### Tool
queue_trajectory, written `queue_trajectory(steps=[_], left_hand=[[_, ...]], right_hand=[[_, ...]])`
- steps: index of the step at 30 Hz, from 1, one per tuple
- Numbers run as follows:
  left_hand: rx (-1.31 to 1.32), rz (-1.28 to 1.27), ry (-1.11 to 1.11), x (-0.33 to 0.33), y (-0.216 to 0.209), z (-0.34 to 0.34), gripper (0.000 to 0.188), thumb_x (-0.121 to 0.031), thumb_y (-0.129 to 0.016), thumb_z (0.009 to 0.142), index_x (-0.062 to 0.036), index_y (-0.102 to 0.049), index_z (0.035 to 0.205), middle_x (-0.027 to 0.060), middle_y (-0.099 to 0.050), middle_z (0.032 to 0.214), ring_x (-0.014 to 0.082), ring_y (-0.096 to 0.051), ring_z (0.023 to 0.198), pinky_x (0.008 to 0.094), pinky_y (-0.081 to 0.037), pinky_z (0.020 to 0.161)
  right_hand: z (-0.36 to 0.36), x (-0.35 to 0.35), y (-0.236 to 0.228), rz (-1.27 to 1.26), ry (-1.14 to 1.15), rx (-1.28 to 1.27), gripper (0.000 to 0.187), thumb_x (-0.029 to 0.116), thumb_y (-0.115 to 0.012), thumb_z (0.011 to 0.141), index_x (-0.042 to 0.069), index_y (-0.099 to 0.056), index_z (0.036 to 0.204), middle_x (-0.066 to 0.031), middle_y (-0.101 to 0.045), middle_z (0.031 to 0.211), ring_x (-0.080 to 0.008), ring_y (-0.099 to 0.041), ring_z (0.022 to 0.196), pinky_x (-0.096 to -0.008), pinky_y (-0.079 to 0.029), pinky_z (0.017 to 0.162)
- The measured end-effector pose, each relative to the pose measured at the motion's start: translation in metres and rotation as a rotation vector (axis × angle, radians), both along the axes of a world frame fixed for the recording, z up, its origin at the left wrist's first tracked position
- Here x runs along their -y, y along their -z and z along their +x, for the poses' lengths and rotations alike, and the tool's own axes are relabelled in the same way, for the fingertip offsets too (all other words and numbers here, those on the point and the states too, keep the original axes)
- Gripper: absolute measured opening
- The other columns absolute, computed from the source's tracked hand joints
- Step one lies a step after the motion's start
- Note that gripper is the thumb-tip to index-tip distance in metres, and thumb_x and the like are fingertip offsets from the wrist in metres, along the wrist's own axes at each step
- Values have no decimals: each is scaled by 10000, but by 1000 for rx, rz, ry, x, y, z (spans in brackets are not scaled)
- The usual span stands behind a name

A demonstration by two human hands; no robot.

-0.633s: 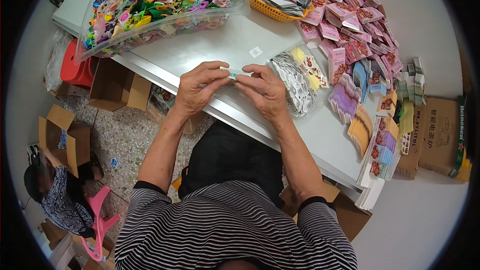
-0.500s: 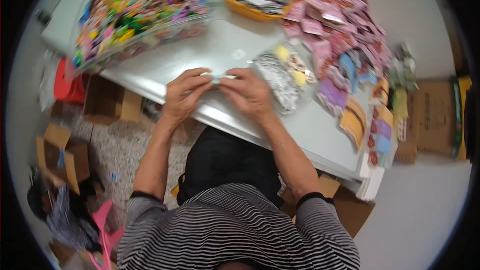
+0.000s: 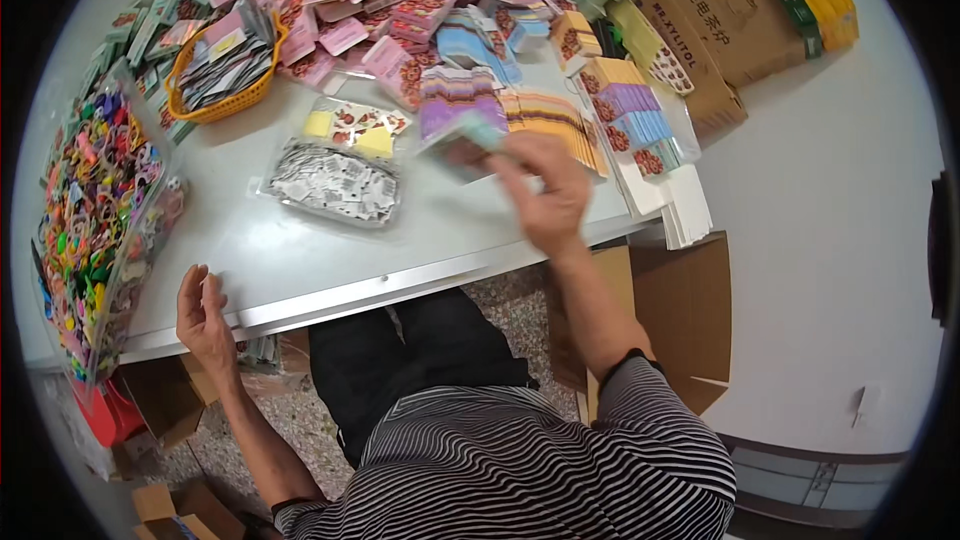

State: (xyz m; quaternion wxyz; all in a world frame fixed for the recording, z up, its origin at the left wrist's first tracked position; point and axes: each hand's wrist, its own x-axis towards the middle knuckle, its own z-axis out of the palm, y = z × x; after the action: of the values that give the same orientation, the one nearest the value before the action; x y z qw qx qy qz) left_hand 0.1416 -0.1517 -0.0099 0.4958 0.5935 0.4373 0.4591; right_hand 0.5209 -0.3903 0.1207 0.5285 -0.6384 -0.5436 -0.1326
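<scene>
Moved since the earlier frame: both hands, then together at one small item, now well apart, the view swung rightward; judged a change from two-handed handling to one-handed carrying.

Pale green packet (image 3: 478,130): one, at the right hand's fingertips, over the near end of the purple packets (image 3: 455,100) (probably the same item, unconfirmed).
Right hand (image 3: 552,190): narrowed on that packet.
Orange packets (image 3: 552,118): one fanned row, just beside the purple.
Bag of paper slips (image 3: 335,185): left of these, on the table (image 3: 225,225).
Left hand (image 3: 206,325): half-curled at the table's front edge, nothing visible held; palm's inside partly hidden.
Defects: packet's face smeared by motion; exact finger contact indistinct; purple packets' near ends covered.
</scene>
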Motion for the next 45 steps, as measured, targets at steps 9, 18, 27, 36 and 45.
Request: queue_trajectory(steps=[9, 18, 27, 36, 45], left_hand=[[-181, 44, -114, 22, 8, 47, 269, -202, -676, 992, -4, -699, 1173, 52, -714, 1034, 108, -651, 908, 231, -482, 720], [-203, 86, -148, 47, 6, 75, 251, -189, -682, 989, 18, -708, 1127, 38, -700, 976, 83, -608, 861, 229, -477, 725], [-346, 109, -163, 22, 7, 27, 208, -147, -682, 968, 8, -706, 1105, 66, -710, 978, 135, -638, 897, 274, -514, 831], [-268, 103, -123, 12, -47, -43, 195, -139, -727, 934, -19, -723, 1088, 51, -721, 912, 110, -655, 834, 257, -528, 729], [-709, 994, -444, -40, -121, -59, 413, -147, -805, 788, -102, -671, 1176, 88, -636, 1117, 304, -592, 1058, 421, -459, 933]], right_hand=[[189, 217, 29, -56, 764, -246, 252, 106, -727, 931, -5, -701, 1156, -54, -689, 969, -95, -636, 778, -232, -524, 680], [295, 259, 67, -152, 816, -87, 195, 119, -719, 914, 9, -724, 1074, -122, -668, 1015, -183, -676, 863, -305, -555, 734], [262, 247, 102, -19, 729, -101, 179, 96, -749, 892, 31, -707, 1053, -104, -640, 1142, -267, -650, 1037, -321, -552, 872], [120, 210, 41, -150, 844, 138, 364, 176, -714, 948, 11, -633, 1263, -150, -588, 1263, -210, -624, 929, -314, -543, 773], [-6, 36, 19, -231, 172, -10, 218, 19, -676, 938, 27, -678, 1155, -78, -653, 1115, -140, -619, 943, -256, -515, 768]])
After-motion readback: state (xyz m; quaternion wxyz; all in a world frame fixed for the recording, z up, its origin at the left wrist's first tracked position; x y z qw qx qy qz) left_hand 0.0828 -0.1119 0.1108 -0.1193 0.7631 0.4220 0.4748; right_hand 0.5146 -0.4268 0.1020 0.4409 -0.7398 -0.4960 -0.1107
